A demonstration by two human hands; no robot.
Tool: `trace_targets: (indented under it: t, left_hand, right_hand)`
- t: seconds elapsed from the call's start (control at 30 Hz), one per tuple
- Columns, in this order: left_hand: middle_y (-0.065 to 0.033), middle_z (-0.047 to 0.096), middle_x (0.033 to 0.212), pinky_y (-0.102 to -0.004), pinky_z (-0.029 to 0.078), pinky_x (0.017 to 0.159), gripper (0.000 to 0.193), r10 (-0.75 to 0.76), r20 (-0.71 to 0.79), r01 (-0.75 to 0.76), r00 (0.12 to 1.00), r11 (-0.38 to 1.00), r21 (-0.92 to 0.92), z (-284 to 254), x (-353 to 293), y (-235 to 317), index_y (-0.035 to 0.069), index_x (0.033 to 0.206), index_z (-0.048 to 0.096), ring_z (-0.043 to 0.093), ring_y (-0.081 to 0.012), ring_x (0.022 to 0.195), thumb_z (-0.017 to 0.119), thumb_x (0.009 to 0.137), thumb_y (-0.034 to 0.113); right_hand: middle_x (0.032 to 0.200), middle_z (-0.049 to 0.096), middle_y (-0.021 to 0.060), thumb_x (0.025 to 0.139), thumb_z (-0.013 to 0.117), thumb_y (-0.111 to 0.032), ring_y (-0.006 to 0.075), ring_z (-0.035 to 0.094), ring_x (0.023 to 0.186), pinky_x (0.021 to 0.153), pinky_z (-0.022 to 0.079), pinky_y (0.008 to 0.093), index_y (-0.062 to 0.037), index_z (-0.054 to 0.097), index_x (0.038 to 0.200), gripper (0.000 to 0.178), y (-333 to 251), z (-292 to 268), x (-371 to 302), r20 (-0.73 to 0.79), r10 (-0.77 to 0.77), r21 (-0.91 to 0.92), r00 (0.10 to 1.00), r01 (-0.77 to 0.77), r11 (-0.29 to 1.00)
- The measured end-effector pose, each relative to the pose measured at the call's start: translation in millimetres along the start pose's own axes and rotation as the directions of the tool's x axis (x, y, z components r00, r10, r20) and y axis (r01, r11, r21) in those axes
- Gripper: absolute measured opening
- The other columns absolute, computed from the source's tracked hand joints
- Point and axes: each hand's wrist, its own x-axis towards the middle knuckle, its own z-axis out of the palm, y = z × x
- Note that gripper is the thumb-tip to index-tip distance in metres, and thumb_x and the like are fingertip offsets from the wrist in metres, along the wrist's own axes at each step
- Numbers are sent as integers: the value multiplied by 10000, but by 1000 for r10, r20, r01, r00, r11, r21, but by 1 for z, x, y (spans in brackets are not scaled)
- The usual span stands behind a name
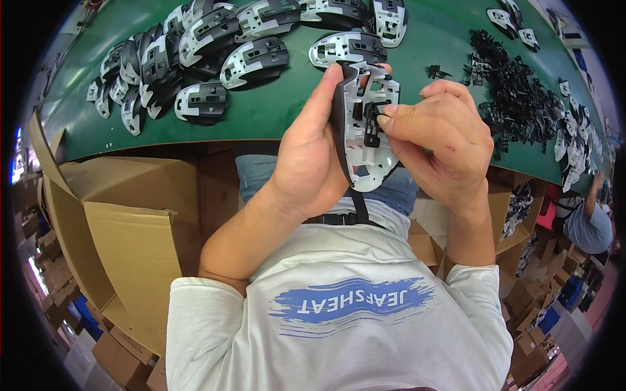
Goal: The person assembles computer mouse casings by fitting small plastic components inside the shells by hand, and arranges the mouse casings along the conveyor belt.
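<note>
Two bare hands meet above a lap in blue jeans. The left hand [310, 150] grips one curved black-and-white plastic shell [378, 156], held upright with its hollow inside showing. The right hand [450, 140] has thumb and forefinger drawn together at one narrow black plastic part [372, 130] in the shell; whether they pinch or press it, I cannot tell.

At left stands one large brown cardboard box [130, 234], flaps raised. At right, a second brown carton [499, 208] holds a heap of black-and-white pieces [518, 205].

Beyond the lap is a green tabletop [274, 117]. About twenty similar two-tone shells [257, 62] crowd its left and middle. To the right lie one stray black piece [438, 72], a heap of small black parts [515, 85] too many to count, a row of white pieces [572, 140], and, farther off, three black-and-white pieces [502, 21].

At the far right, one other person [587, 228] in blue sits among cartons.
</note>
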Motion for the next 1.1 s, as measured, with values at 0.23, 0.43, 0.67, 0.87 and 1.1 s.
trace_targets:
  t: [0.23,0.43,0.67,0.87,1.1]
  left_hand:
    - [-31,728,1285,-355,535,1069,500,-12,25,11,1000,1000,16,8,-1,-4,104,1415,632,680,-144,1178,343,1216,461]
    - [-27,725,1270,-349,534,1065,484,-20,-74,25,997,998,65,12,-1,-7,109,1411,631,677,-141,1158,356,1215,455]
    - [-22,727,1237,-333,537,1044,478,2,-79,11,997,987,163,12,2,-7,109,1410,631,684,-137,1121,376,1212,460]
    - [-26,743,1241,-330,554,1019,478,-8,-115,29,993,983,181,18,1,-9,110,1388,648,694,-128,1121,375,1211,461]
    - [-21,740,1241,-323,552,1024,454,-58,-15,59,998,996,62,4,2,-10,109,1361,655,692,-123,1136,383,1212,441]
  right_hand:
    - [882,794,8,689,919,5,176,717,766,840,583,385,-128,784,969,338,0,1,-5,-74,-36,-22,997,34,999]
    - [882,792,19,701,930,16,180,717,741,811,597,376,-112,781,950,317,1,7,-13,-135,-31,-28,990,27,999]
    - [902,800,31,704,931,2,198,729,749,799,608,382,-107,777,958,316,3,5,-16,-95,-33,-39,995,29,999]
    - [909,802,45,715,916,8,211,735,758,786,619,390,-102,774,958,302,3,-3,-16,-54,22,-44,998,-24,999]
    - [853,758,42,695,895,23,228,705,726,780,618,394,-92,764,914,281,4,0,-19,-79,13,-46,997,-17,999]
